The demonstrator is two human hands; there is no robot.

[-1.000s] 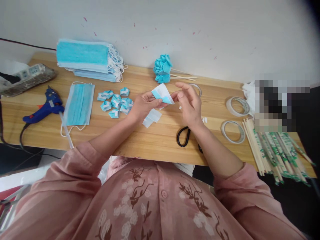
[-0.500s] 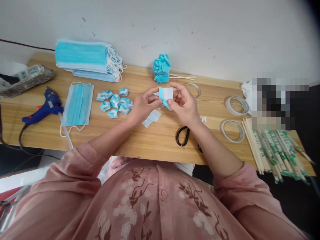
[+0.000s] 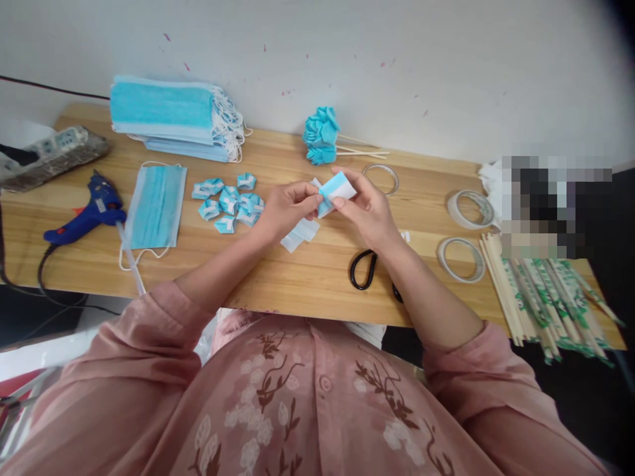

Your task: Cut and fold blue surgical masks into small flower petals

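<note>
A small folded piece of blue and white mask fabric (image 3: pixel 339 189) is held above the table between both hands. My left hand (image 3: pixel 292 206) pinches its left end between thumb and fingers. From the other side my right hand (image 3: pixel 366 205) grips it, thumb on the front and fingers behind. Below the hands lie loose pale fabric pieces (image 3: pixel 300 234), partly hidden by my left hand. Several folded blue fabric petals (image 3: pixel 229 200) with white strips sit left of my left hand. Black-handled scissors (image 3: pixel 362 271) lie under my right forearm, their blades hidden.
A stack of blue masks (image 3: pixel 163 109), a single mask (image 3: pixel 155 206), a blue glue gun (image 3: pixel 102 206) and a power strip (image 3: pixel 59 149) are left. Blue fabric flowers (image 3: pixel 321 132) on sticks lie at the back. Tape rolls (image 3: pixel 461 260) and wrapped chopsticks (image 3: pixel 540 297) are right.
My right hand has closed in on the fabric piece and now grips it too. The piece has turned between the hands, its upper end now tilting right.
</note>
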